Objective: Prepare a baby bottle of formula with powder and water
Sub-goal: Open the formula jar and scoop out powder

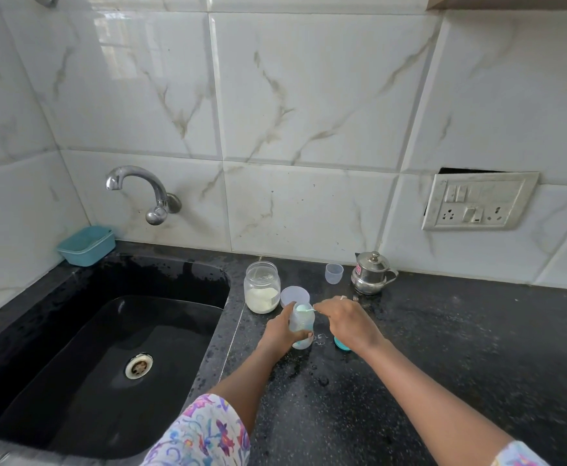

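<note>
Apparently at the powder step: steadies the clear plastic baby bottle (301,326) upright on the black speckled stone bench (443,348), just beside the black sink (73,364), with the left hand (280,331) in a grip curled round its body, and tips a small pale scoop (305,308), pinched in the right hand (346,321), over its open mouth. Next calls for emptying it cleanly, then perhaps going back to the open glass jar of white powder (262,287) just behind. Looks translucent, blue-tinted, whitish at the base.

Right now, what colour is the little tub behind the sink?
The tub is teal blue; the head view, the only one, shows it clearly.
</note>
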`<action>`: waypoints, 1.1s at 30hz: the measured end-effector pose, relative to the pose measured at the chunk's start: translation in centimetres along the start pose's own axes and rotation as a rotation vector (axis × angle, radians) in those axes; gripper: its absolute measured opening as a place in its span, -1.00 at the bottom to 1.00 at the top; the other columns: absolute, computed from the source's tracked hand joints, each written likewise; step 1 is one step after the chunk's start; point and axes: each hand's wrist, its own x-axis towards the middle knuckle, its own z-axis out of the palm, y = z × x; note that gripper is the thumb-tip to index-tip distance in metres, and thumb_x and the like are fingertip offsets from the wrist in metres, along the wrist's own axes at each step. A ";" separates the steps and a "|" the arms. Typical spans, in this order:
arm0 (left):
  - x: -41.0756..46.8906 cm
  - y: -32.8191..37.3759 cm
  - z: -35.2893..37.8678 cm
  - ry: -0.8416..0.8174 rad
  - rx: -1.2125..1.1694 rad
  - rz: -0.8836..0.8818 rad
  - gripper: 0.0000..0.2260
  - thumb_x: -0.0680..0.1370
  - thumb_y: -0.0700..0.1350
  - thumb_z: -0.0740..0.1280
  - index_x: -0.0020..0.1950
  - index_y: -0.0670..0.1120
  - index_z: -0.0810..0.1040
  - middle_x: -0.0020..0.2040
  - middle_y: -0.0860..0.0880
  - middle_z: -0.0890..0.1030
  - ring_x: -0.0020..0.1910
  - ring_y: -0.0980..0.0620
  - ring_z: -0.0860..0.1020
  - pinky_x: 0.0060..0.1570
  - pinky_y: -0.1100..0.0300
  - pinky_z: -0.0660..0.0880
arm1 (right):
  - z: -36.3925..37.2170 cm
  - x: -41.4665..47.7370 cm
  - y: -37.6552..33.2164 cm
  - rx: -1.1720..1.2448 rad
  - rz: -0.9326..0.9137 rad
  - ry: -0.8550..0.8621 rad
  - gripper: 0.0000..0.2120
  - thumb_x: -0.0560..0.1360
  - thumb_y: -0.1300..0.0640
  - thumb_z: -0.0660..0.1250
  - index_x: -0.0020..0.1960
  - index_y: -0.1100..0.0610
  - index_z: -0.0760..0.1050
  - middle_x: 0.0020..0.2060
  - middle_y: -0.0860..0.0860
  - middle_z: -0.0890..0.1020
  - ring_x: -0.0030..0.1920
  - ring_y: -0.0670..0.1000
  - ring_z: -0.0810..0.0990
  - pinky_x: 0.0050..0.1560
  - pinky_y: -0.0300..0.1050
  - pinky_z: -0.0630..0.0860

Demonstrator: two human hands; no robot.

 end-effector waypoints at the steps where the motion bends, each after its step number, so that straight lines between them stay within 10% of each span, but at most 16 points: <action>1: 0.0 0.0 0.0 0.000 0.003 0.005 -0.28 0.46 -0.02 0.41 0.51 -0.03 0.10 0.41 -0.11 0.39 0.38 -0.08 0.35 0.30 0.08 0.31 | 0.1 -0.2 0.1 -0.021 -0.021 -0.009 -0.64 0.19 0.49 0.20 -0.16 0.23 0.64 -0.35 0.10 0.67 -0.40 0.14 0.61 -0.46 0.00 0.58; 9: 0.2 -0.3 0.1 -0.009 -0.043 0.007 -0.28 0.43 -0.04 0.45 0.48 0.00 0.15 0.38 -0.08 0.42 0.36 -0.07 0.37 0.31 0.06 0.33 | 0.4 -0.3 0.1 -0.013 -0.025 0.122 -0.74 0.25 0.48 0.32 -0.15 0.25 0.64 -0.33 0.10 0.68 -0.36 0.11 0.64 -0.34 -0.05 0.61; 19: -0.5 -3.3 -1.7 0.025 -0.171 -0.005 -0.35 0.36 -0.34 0.34 0.41 -0.05 0.25 0.36 0.00 0.43 0.24 0.08 0.44 0.20 0.15 0.43 | -1.2 1.3 0.2 0.873 0.827 0.228 -0.90 0.46 0.36 0.31 -0.16 0.28 0.60 -0.41 0.14 0.62 -0.46 0.02 0.54 -0.40 -0.15 0.54; 26: 0.0 -4.2 -4.3 0.268 -0.196 -0.040 -0.45 0.36 -0.31 0.28 0.33 -0.01 0.33 0.27 0.00 0.47 0.19 0.08 0.45 0.12 0.17 0.43 | -1.1 3.4 0.7 1.522 0.977 0.338 -0.91 0.55 0.40 0.14 -0.06 0.31 0.42 -0.28 0.25 0.59 -0.33 0.09 0.60 -0.40 -0.19 0.59; 33: 2.5 -3.7 -6.4 0.451 -0.182 0.019 -0.38 0.30 -0.17 0.50 0.28 -0.10 0.29 0.25 -0.03 0.29 0.23 -0.01 0.35 0.21 0.19 0.34 | 1.2 6.2 2.2 1.209 0.837 0.168 -0.77 0.56 0.41 0.07 -0.05 0.22 0.47 -0.23 0.29 0.59 -0.27 0.12 0.60 -0.27 -0.14 0.58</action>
